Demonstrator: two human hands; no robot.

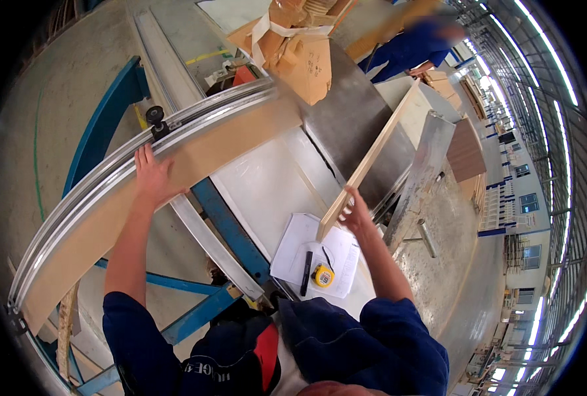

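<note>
My left hand (154, 177) lies on a long brown board (221, 146), fingers stretched toward the aluminium rail (119, 162) along the board's far edge. A black knob clamp (155, 120) sits on that rail just beyond my fingertips. On the right, my right hand (355, 212) is closed around the near end of a long, narrow wooden board (376, 150), which stands on edge and runs away from me. Beside that end, paper sheets (287, 254) lie on the white table with a yellow tape measure (322, 275) and a black marker (306, 273) on them.
Brown cardboard (310, 66) lies at the table's far side. A person in blue (409, 46) stands beyond, near stacked boards. Blue steel frame parts (105, 122) support the rail on the left. A metal bar (422, 171) and a metal cylinder (428, 237) are at the right.
</note>
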